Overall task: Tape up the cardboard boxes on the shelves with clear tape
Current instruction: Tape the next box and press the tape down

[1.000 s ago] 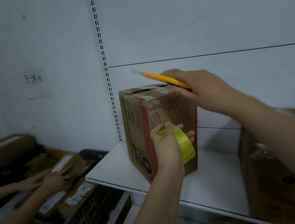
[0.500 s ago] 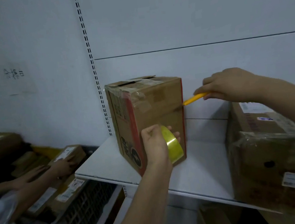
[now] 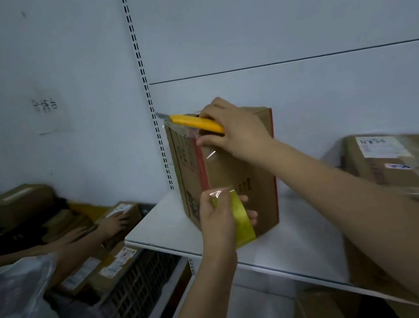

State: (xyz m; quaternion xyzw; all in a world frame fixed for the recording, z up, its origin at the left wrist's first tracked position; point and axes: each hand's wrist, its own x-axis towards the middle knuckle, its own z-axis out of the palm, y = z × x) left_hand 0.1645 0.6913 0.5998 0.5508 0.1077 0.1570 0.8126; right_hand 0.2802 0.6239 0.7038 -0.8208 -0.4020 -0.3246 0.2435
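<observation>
While tape is cut: a person works at a cardboard box [image 3: 233,171] standing upright on a white shelf [image 3: 302,237] at the centre of the frame, against the pale back wall

Right hand [image 3: 236,131]: fingers curled round a yellow utility knife [image 3: 198,123] laid across the box's upper left corner; blade tip pointing to the upper left of the frame; thumb seemingly pressing the near face beside a loose tape end [image 3: 210,154]

Left hand [image 3: 216,216]: its grip clamped on a roll of clear tape [image 3: 240,217], yellowish on the reel, held against the lower front of the box; a free flap shining above the thumb

Box: stiff, already partly wrapped in glossy film; probably light, judging from its size; tall and narrow, so likely to tip or slide on the smooth shelf unless steadied by the top or a side face

Tape: thin, limp and sticky; likely to fold onto itself; best held by the reel and by the free flap

Lower right: a larger wrapped parcel [image 3: 398,159] with white labels, on the same shelf, near the right forearm; it narrows the room for turning the box

Lower left: another person's hands [image 3: 110,222] on small labelled parcels [image 3: 120,214] over a dark plastic crate [image 3: 122,299]; well apart from the shelf work

Upper left: a slotted shelf upright [image 3: 144,87] just behind the box's left edge; handwriting [image 3: 44,105] on the wall, too blurred to read
</observation>
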